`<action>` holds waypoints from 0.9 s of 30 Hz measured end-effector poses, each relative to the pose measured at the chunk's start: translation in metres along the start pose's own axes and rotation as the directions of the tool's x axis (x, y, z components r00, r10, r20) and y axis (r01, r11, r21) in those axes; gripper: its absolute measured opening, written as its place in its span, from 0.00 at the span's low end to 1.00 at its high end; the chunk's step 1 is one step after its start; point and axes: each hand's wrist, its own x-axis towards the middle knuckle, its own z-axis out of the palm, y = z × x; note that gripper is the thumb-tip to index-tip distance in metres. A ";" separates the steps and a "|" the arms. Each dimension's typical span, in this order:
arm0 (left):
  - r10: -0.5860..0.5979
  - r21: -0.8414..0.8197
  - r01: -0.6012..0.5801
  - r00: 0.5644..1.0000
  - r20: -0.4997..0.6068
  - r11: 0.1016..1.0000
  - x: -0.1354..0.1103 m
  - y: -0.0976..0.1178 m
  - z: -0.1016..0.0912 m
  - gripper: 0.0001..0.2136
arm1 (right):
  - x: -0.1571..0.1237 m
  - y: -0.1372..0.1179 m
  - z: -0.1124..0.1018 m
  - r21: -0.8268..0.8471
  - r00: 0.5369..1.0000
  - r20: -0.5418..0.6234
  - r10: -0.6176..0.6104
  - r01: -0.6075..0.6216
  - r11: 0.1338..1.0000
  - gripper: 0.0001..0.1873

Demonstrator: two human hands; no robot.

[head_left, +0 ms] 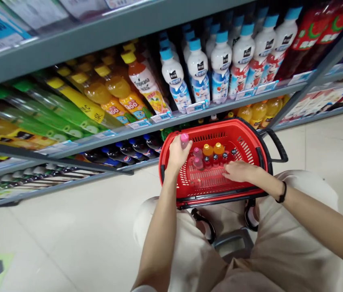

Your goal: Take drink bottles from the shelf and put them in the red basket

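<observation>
Over the red basket's (pixel 220 126) left end, left hand (pixel 175 153) grips a pink-capped bottle (pixel 184 140). Right hand (pixel 239 171) looks empty, fingers loosely apart, near small bottles (pixel 208 150) standing inside; can't tell whether it touches any.

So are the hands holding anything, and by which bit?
The left hand holds a pink-capped bottle near its top, the cap showing above the fingers. I can't tell whether the right hand, over the red basket, holds anything.
</observation>
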 end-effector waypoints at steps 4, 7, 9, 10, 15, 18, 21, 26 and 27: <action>-0.198 0.156 0.197 0.980 -0.012 0.968 0.002 -0.024 0.006 0.16 | -0.003 -0.001 -0.007 0.017 1.000 -0.002 -0.002 0.002 1.000 0.23; -0.281 0.229 0.277 0.960 -0.012 0.933 0.000 -0.042 0.010 0.20 | -0.005 -0.003 -0.013 0.021 1.000 0.011 -0.012 0.011 1.000 0.23; -0.331 0.288 0.323 0.943 -0.019 0.902 -0.001 -0.052 0.014 0.22 | -0.005 -0.005 -0.015 0.027 1.000 0.013 -0.021 0.021 0.999 0.23; -0.358 0.322 0.346 0.934 -0.022 0.881 -0.002 -0.056 0.018 0.23 | -0.004 -0.005 -0.016 0.033 1.000 0.010 -0.026 0.026 0.999 0.23; -0.438 0.447 0.383 0.899 0.023 0.808 -0.006 -0.079 0.045 0.26 | 0.003 -0.007 -0.016 0.083 0.998 -0.025 -0.049 0.051 0.995 0.20; -0.484 0.479 0.412 0.875 0.031 0.775 -0.009 -0.093 0.064 0.22 | 0.008 -0.010 -0.016 0.108 0.997 -0.044 -0.060 0.065 0.992 0.19; -0.529 0.493 0.442 0.848 0.044 0.749 -0.012 -0.108 0.078 0.18 | 0.011 -0.014 -0.016 0.134 0.995 -0.051 -0.085 0.091 0.987 0.17; -0.524 0.459 0.437 0.848 0.076 0.773 -0.018 -0.129 0.090 0.16 | 0.017 -0.017 -0.015 0.158 0.994 -0.049 -0.093 0.099 0.982 0.17; -0.510 0.445 0.424 0.856 0.088 0.789 -0.019 -0.131 0.092 0.15 | 0.019 -0.017 -0.014 0.162 0.995 -0.045 -0.095 0.101 0.982 0.17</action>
